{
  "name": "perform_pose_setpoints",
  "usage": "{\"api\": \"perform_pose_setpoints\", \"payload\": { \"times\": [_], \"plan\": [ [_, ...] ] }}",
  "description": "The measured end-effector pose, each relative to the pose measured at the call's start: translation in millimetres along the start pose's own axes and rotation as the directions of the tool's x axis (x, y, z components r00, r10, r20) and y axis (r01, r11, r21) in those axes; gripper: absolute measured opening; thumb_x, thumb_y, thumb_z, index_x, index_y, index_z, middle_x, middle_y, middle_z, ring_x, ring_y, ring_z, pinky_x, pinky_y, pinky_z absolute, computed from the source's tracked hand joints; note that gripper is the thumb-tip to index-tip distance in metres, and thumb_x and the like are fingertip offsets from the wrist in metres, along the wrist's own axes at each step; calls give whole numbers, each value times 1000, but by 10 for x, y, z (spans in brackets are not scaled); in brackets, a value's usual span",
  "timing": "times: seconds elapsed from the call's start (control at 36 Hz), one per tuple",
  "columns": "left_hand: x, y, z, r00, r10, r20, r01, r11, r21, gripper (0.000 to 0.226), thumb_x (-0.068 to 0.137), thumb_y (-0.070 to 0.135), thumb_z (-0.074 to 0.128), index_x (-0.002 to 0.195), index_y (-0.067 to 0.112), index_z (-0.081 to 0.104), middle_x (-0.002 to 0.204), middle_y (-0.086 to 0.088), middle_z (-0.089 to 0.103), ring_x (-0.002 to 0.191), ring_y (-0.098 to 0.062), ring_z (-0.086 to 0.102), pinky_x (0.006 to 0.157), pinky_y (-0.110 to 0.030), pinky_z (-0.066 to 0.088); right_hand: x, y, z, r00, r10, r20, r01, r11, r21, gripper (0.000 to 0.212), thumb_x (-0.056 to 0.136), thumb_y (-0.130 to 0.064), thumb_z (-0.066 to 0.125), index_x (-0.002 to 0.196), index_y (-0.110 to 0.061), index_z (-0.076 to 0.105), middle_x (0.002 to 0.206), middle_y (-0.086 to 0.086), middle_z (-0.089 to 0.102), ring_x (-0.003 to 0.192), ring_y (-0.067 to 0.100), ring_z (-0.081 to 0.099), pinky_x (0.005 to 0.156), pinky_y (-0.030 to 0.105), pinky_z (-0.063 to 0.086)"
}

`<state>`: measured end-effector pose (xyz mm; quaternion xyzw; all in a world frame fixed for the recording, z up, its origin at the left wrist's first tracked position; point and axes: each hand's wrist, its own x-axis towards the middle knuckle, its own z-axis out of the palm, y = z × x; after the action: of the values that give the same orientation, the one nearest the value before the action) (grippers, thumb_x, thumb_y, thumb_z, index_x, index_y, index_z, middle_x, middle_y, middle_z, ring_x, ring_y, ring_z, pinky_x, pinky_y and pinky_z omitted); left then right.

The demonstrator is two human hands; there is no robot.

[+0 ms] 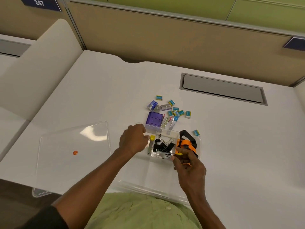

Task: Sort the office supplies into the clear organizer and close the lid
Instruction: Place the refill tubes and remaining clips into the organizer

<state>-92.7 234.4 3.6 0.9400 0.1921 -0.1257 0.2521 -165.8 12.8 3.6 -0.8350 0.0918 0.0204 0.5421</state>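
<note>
Sorting is judged partly done: black binder clips (163, 147) are held in the clear organizer (158, 176) on the counter (115, 96). An orange item (186, 144) is pinched in the fingers of the right hand (189, 169) at its right compartment; whether the left hand (133, 142), fingers curled, grips anything cannot be told. Small teal boxes (171, 102) and a purple box (154, 120) are left outside, the lid (72, 162) off beside it

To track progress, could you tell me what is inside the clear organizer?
Black binder clips lie in one compartment; beside them an orange and black item, partly hidden by the right hand gripping it.
</note>
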Motion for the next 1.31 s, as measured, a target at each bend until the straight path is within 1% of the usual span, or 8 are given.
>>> {"api": "perform_pose_setpoints", "payload": {
  "times": [0.14,0.36,0.58,0.83,0.97,1.17,1.22,1.31],
  "plan": [
    [-241,-345,-128,965,-39,-261,54,997,53,26,90,40,71,108,23,64,104,4,72,98,-22,68,75,-32,52,194,-421,201,988,-148,42,151,984,-97,25,87,-21,79,110,-27,70,79,-11,74,74,8,72,65,32,63],
    [-417,-683,-37,974,-217,-58,205,965,-166,24,84,48,76,81,26,67,78,6,72,78,-19,70,72,-35,59,779,-875,981,927,-137,348,303,821,-484,23,92,-29,73,112,-19,65,104,1,73,91,15,66,79,27,52],
    [-435,-775,12,985,-171,-33,158,958,-241,21,88,41,75,79,23,68,75,3,72,72,-19,69,74,-35,60,921,-641,1534,821,-147,551,555,429,-713,15,96,-14,65,107,-5,68,101,14,72,92,28,69,80,36,56],
    [-349,-855,-2,992,-124,28,127,964,-233,28,88,46,73,79,20,69,74,4,70,71,-17,67,76,-34,58,751,-626,1607,828,-69,557,561,56,-826,22,95,-15,67,116,-9,69,116,20,61,105,33,63,80,42,57],
    [-276,-894,-16,991,-97,93,117,962,-246,30,87,47,74,78,19,70,73,5,71,71,-16,68,77,-33,57,606,-508,1614,861,-98,499,509,182,-841,22,91,-23,75,109,-12,70,134,19,48,112,33,59,71,40,59],
    [-226,-996,-33,985,-93,145,126,963,-239,34,83,57,73,72,25,66,73,11,69,77,-15,67,75,-34,58,1063,-839,1299,967,-227,113,227,574,-786,16,96,-21,60,96,-11,73,90,4,69,75,20,64,66,34,57],
    [-216,-1004,-38,984,-92,154,127,963,-237,35,82,58,73,73,25,66,74,12,69,78,-14,67,75,-34,58,1367,-803,1158,987,-158,-28,82,652,-754,19,94,-22,62,103,-8,71,96,9,70,81,23,65,65,28,47],
    [-201,-1003,-39,983,-94,158,129,964,-234,34,82,58,73,74,26,67,76,13,69,79,-14,67,75,-35,58,1698,-670,1026,992,93,-80,-122,671,-731,55,87,-36,75,125,-2,54,119,20,61,109,36,62,79,38,50]
  ]
}}
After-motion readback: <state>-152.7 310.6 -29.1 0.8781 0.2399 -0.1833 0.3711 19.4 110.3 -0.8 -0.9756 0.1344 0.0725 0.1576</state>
